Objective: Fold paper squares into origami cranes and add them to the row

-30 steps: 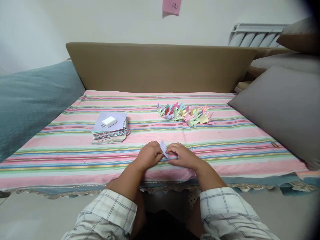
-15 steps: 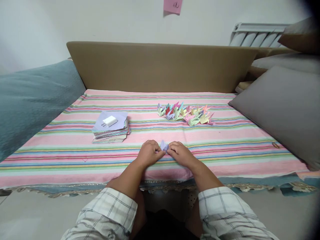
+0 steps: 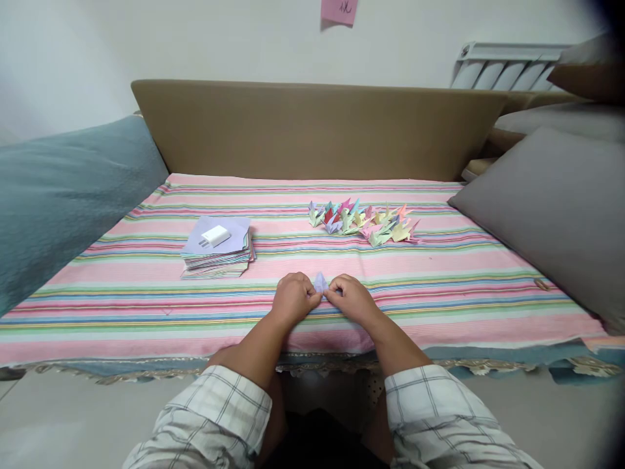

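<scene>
A small folded piece of lavender origami paper (image 3: 320, 282) stands between my two hands, close to the front of the striped cloth. Its point faces away from me. My left hand (image 3: 295, 296) pinches its left lower edge between thumb and curled fingers. On the other side my right hand (image 3: 352, 298) is closed on the right lower edge. Both thumbs nearly meet at the near end of the paper, and the fingers hide part of the folds. Beyond my hands lies a cluster of folded paper cranes (image 3: 364, 223) in several colours.
To the left, a white charger plug (image 3: 215, 236) rests on a stack of square paper sheets (image 3: 218, 263). The striped cloth (image 3: 146, 273) covers the seat. A blue cushion (image 3: 73, 189) flanks it on the left, a grey cushion (image 3: 551, 215) on the right. A brown backrest (image 3: 312, 130) rises behind.
The lavender paper's point looks wider and its outline has shifted slightly between my fingers. My right hand has moved a little to the left. The view has shifted slightly.
</scene>
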Demonstrator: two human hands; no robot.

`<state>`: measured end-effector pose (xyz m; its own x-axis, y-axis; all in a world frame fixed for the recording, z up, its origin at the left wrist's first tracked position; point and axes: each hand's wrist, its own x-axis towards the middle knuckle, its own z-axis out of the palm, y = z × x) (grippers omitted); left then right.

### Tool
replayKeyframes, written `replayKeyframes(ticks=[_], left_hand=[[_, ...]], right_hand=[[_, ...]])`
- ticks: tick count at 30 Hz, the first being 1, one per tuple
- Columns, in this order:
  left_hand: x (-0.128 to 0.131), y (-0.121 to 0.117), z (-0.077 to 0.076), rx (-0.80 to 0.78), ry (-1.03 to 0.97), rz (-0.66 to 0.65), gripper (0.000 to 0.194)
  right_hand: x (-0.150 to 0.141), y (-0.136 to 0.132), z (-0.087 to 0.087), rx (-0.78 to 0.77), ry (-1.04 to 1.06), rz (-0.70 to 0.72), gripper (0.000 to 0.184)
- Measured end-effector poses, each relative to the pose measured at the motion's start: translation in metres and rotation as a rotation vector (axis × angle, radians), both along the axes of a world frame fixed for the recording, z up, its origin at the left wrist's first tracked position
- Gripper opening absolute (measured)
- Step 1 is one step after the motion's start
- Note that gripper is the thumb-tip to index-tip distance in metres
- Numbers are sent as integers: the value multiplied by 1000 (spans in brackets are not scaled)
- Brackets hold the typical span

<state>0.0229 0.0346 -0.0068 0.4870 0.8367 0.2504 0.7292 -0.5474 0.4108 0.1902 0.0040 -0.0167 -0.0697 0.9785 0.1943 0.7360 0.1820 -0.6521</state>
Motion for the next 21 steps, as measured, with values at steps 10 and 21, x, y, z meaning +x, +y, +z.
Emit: replayKeyframes(ticks=[10, 21], left_hand=[[2, -3, 1, 18, 40, 100, 15], [1, -6, -2, -2, 2, 77, 30]], right_hand=[[-4, 1, -5, 9, -29, -69, 13], [-1, -1, -6, 16, 9, -20, 11]])
